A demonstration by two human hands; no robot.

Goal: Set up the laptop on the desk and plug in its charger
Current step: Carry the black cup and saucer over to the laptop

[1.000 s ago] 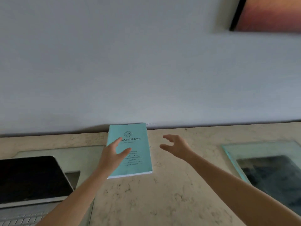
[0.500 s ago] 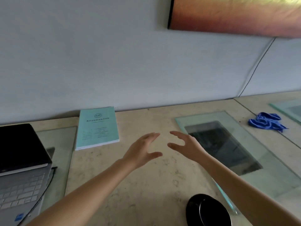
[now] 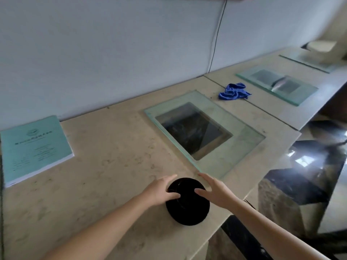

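Beige, mottled desk (image 3: 112,147) runs along a pale grey wall (image 3: 112,53), with its front edge at near right and dark glossy floor (image 3: 300,188) beyond that edge.

Both bare forearms enter from the near edge and converge on a black round object (image 3: 187,209) lying flat near the desk's front edge.

Left hand (image 3: 161,192): palm down at the object's left side. Thumb lies across the top, fingers reach straight along the far-left rim. Not closed round it.

Right hand (image 3: 216,194): palm turned inward at the object's right side. Thumb hangs over the top, fingers are extended toward the far rim. Loose, gripping nothing. Whether it touches the object cannot be told.

What the black object is cannot be told. Laptop is not within this view.

Just beyond the hands, right of centre: glass panel (image 3: 244,143) lying flat on the desk over a dark rectangular opening.

Far left, near the wall: teal booklet (image 3: 35,147) lying flat, printed cover up, text too small to read.

Farther right, past the glass panel: crumpled blue cloth (image 3: 233,91) at a seam in the desk top.

Beyond the cloth: second glass panel (image 3: 276,83), also flat.

Thin dark cable (image 3: 216,40) runs down the wall to the desk near that seam.

Far right corner is blurred.
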